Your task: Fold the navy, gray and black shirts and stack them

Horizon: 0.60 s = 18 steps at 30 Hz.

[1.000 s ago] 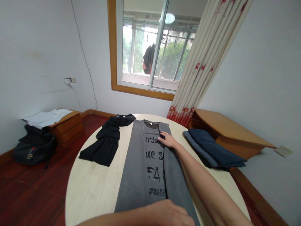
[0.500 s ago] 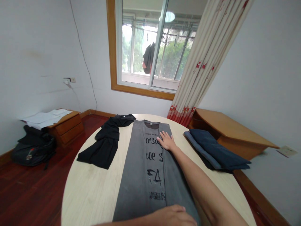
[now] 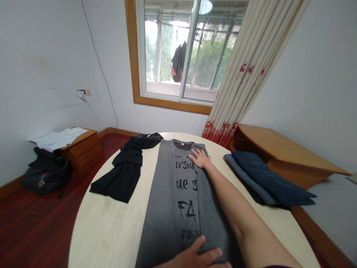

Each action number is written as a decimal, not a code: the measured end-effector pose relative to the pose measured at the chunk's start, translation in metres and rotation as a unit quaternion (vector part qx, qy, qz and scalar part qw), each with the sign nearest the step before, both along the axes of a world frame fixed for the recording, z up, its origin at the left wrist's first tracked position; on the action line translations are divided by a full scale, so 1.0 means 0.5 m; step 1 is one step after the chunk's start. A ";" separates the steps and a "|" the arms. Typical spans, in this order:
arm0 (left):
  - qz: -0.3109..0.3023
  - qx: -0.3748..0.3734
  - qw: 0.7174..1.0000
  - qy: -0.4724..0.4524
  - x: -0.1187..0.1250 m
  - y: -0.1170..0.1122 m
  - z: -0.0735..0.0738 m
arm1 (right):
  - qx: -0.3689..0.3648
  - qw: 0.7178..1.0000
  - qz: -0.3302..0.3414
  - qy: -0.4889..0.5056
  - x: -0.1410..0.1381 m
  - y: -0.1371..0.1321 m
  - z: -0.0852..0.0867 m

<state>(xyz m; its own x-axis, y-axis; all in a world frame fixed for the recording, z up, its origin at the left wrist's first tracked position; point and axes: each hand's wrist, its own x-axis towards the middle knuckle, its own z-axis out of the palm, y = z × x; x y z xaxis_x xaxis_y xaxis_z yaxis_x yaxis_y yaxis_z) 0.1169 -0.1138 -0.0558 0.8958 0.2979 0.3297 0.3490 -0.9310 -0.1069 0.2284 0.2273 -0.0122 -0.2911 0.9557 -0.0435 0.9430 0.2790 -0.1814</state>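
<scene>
A grey T-shirt (image 3: 170,193) with black lettering lies lengthwise on the round light-wood table (image 3: 108,230), both sides folded in toward the middle. My right hand (image 3: 201,159) is open and lies flat on the folded right flap near the collar, arm stretched out along it. My left hand (image 3: 195,257) rests flat on the shirt's near hem at the bottom edge of the view, fingers spread and open. Neither hand grips the cloth.
A black garment (image 3: 126,167) lies crumpled on the table's left side. Folded dark blue clothes (image 3: 267,180) are stacked at the right edge. A wooden desk (image 3: 284,149) stands at the right, a low drawer unit (image 3: 80,147) and a black bag (image 3: 46,175) at the left.
My right hand has slid a little farther up toward the collar. My left hand has shifted on the hem and its fingers now show spread. The view tilted slightly.
</scene>
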 end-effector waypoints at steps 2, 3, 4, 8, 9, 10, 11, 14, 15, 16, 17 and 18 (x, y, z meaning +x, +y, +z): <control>0.035 -0.028 0.999 -0.011 -0.023 0.013 0.044 | -0.001 1.000 -0.003 0.000 0.001 0.017 -0.001; 0.054 -0.044 0.997 -0.015 -0.034 0.019 0.067 | -0.003 1.000 -0.006 -0.001 0.001 0.026 -0.001; 0.071 -0.062 0.995 -0.016 -0.045 0.025 0.089 | -0.005 1.000 -0.010 -0.002 0.002 0.035 -0.001; 0.097 -0.146 0.984 -0.001 -0.076 0.039 0.145 | -0.009 0.999 -0.036 -0.009 0.006 0.070 0.001; 0.102 -0.165 0.981 -0.001 -0.080 0.042 0.152 | -0.008 0.999 -0.041 -0.008 0.007 0.078 0.001; 0.109 -0.181 0.977 -0.003 -0.083 0.044 0.155 | -0.008 0.999 -0.045 -0.007 0.009 0.086 0.000; 0.119 -0.195 0.974 -0.008 -0.086 0.047 0.158 | -0.007 0.999 -0.048 -0.005 0.011 0.093 0.000; 0.144 -0.230 0.962 -0.028 -0.094 0.054 0.161 | -0.001 0.999 -0.049 0.006 0.020 0.113 -0.003; 0.153 -0.238 0.958 -0.035 -0.098 0.057 0.161 | 0.000 0.999 -0.047 0.011 0.024 0.119 -0.003; 0.163 -0.244 0.955 -0.041 -0.101 0.060 0.162 | 0.000 0.999 -0.044 0.019 0.030 0.124 -0.003; 0.173 -0.249 0.952 -0.048 -0.105 0.062 0.163 | -0.002 0.999 -0.041 0.030 0.036 0.128 -0.001; 0.183 -0.252 0.949 -0.054 -0.108 0.065 0.164 | -0.007 0.998 -0.037 0.047 0.044 0.131 0.000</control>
